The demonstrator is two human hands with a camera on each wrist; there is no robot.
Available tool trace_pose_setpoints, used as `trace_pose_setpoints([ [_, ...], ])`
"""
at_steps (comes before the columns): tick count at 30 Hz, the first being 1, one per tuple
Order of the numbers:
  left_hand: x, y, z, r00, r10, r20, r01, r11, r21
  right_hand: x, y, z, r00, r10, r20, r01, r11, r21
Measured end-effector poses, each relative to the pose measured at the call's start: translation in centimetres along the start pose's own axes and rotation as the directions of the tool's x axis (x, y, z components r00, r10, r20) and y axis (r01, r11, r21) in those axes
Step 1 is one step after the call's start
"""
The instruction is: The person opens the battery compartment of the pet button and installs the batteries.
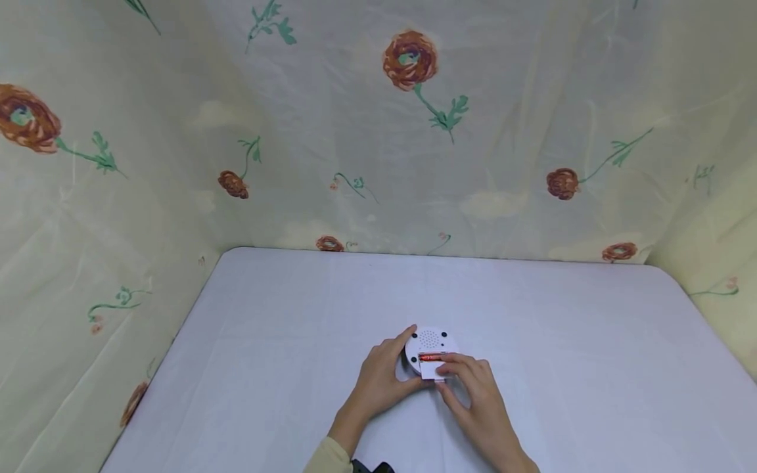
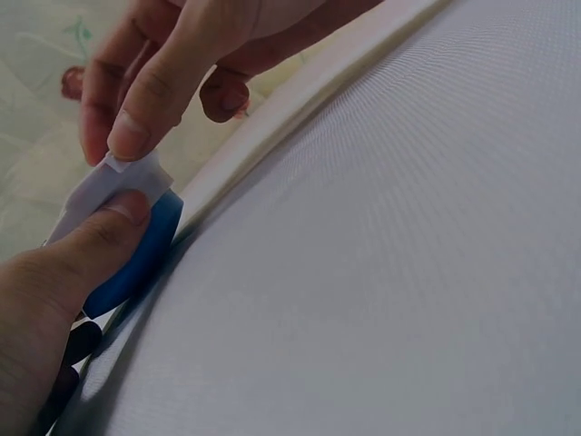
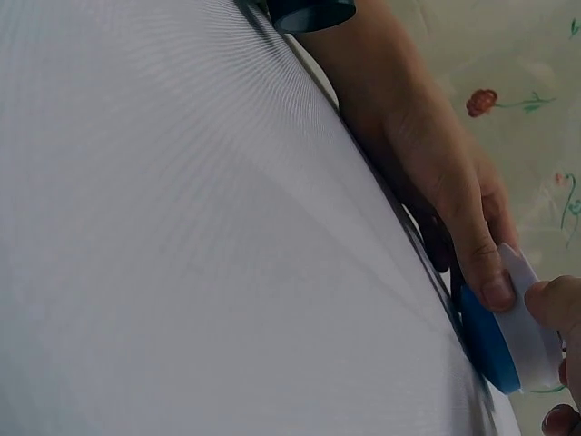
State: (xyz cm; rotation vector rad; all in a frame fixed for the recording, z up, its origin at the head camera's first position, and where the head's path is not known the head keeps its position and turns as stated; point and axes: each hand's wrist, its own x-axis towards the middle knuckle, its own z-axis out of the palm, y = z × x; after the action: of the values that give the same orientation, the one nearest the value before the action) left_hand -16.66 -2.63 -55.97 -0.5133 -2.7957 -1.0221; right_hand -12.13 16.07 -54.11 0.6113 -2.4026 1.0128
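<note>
A round white device [image 1: 429, 338] with a dotted speaker grille and small dark feet lies grille side up on the table; its lower body is blue [image 2: 145, 254]. A red battery [image 1: 430, 357] shows in its uncovered slot. My left hand [image 1: 378, 378] grips the device by its left side, thumb at the near edge. Over the device's near right side, my right hand [image 1: 476, 394] pinches a white battery cover [image 1: 430, 371] at the edge of the slot. The right fingers hide part of the battery and cover.
A white cloth covers the table [image 1: 266, 341], which has rounded far corners. Flower-printed curtains [image 1: 503, 118] hang behind and at both sides. A dark wrist camera [image 1: 372, 468] shows at the bottom, by the left sleeve [image 1: 328, 456].
</note>
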Motion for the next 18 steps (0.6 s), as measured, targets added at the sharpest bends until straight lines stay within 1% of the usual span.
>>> trace_pose_setpoints([
  [5,0.02,-0.04,-0.07,1.000,-0.010,0.006,0.010,1.000,-0.015,0.30,0.04,0.14,1.000,-0.018,-0.012,0.018,1.000,-0.001],
  [12,0.10,0.00,-0.04,1.000,-0.020,0.022,0.021,1.000,-0.024,0.43,0.00,0.16,1.000,-0.009,-0.011,0.009,1.000,0.002],
  [18,0.08,-0.05,-0.04,0.999,-0.025,0.028,0.025,1.000,-0.016,0.45,0.20,0.23,0.998,-0.037,-0.052,0.038,0.999,0.014],
])
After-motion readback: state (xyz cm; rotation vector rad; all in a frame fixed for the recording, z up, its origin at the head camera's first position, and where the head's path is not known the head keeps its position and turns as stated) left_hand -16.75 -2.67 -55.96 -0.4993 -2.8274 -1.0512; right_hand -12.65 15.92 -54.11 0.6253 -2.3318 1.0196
